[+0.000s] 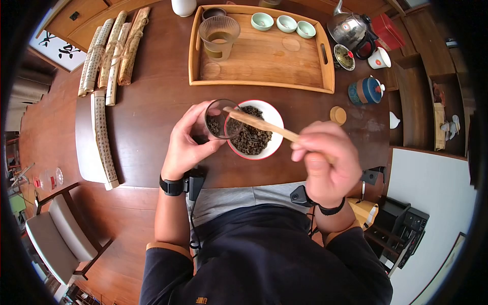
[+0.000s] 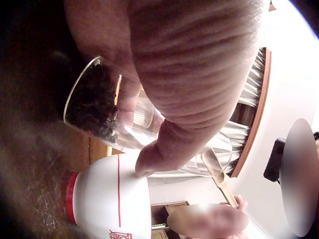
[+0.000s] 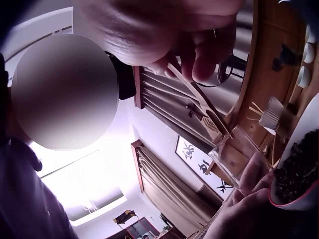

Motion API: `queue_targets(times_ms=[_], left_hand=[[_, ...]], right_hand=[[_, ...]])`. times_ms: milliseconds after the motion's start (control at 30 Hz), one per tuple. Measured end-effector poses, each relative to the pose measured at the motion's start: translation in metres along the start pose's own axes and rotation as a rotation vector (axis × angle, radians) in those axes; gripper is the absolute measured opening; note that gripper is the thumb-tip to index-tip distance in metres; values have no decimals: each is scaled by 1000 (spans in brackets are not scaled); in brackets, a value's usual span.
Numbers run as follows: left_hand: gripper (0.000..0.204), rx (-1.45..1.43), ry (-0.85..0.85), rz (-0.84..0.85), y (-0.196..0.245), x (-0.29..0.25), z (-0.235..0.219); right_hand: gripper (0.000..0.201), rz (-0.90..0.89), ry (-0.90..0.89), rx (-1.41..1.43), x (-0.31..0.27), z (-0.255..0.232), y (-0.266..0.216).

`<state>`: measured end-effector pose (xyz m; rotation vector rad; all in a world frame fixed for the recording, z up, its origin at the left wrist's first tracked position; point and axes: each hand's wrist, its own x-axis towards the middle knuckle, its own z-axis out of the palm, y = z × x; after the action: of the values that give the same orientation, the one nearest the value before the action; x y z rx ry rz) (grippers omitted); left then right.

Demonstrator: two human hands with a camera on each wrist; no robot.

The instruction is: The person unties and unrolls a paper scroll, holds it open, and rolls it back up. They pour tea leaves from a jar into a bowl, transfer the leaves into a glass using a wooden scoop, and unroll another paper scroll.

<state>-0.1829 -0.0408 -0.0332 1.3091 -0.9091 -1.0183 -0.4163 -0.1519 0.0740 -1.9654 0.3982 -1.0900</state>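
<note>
The left hand [image 1: 189,142] grips a clear glass [image 1: 216,131] tilted beside a white bowl with a red rim [image 1: 275,118]. Dark dried leaves [image 2: 92,102] lie inside the glass, and more leaves [image 1: 251,138] are in the bowl. In the left wrist view the left hand [image 2: 184,74] wraps the glass, its thumb by the white bowl [image 2: 107,194]. The right hand [image 1: 330,160] pinches a wooden scoop [image 1: 264,124], whose far end is at the glass mouth. In the right wrist view the scoop [image 3: 204,102] slants down from the right hand [image 3: 174,30] toward the glass [image 3: 234,154].
A wooden tray [image 1: 264,80] with a ribbed glass pitcher [image 1: 218,38] and small green cups [image 1: 286,24] lies beyond the bowl. Bamboo scrolls [image 1: 104,140] are at the left. A kettle [image 1: 348,28], a blue jar [image 1: 362,91] and a round wooden lid [image 1: 338,115] are at the right.
</note>
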Motion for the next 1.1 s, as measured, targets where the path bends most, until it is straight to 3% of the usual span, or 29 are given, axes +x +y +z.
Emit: queue_targets(times_ms=[33, 167, 267, 333, 400, 533, 1100], left_hand=[[67, -13, 9, 7, 0, 0, 0], [66, 31, 7, 28, 1, 1, -1], [65, 43, 10, 11, -1, 1, -1], [65, 71, 19, 16, 1, 1, -1], [65, 57, 20, 12, 1, 0, -1], [66, 43, 11, 9, 1, 1, -1], [69, 29, 5, 22, 1, 1, -1]], right_hand=[[20, -30, 90, 35, -3, -1, 2], [18, 225, 299, 9, -14, -13, -5], [14, 343, 151, -193, -14, -21, 2], [15, 340, 165, -221, -12, -16, 5], [19, 220, 14, -312, -11, -14, 8], [20, 239, -13, -302, -13, -4, 11], [21, 95, -1, -417, -20, -8, 15]])
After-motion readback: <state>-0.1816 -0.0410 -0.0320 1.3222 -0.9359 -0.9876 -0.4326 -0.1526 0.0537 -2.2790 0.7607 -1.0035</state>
